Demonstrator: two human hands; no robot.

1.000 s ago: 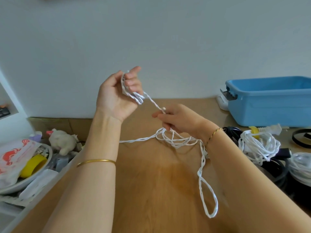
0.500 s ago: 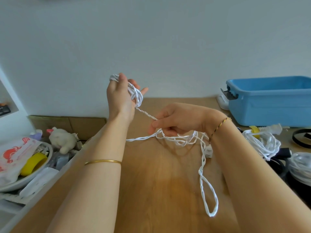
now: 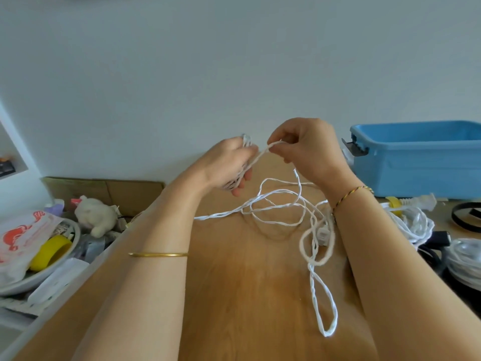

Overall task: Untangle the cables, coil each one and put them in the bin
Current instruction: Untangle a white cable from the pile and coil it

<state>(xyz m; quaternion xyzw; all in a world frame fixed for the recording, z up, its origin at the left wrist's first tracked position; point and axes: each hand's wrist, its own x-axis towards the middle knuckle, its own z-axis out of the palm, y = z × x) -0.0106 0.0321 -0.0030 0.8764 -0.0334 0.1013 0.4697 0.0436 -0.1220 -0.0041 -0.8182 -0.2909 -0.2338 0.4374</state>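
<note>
Off to the left a bowl [image 3: 74, 231] holds a yellow tape roll [image 3: 50, 252], with a small plush toy [image 3: 95, 217] beside it. Over the wooden table [image 3: 247, 282] the left hand [image 3: 226, 165] is raised, fingers curled round several turns of a white cable [image 3: 326, 334] wound on it. Just beside it, the right hand [image 3: 309, 149] pinches the same strand between thumb and fingertip. The rest of the cable lies in loose loops on the table under the right wrist. Further right stands the blue bin [image 3: 416, 162], and before it a heap of other cables [image 3: 413, 222].
</note>
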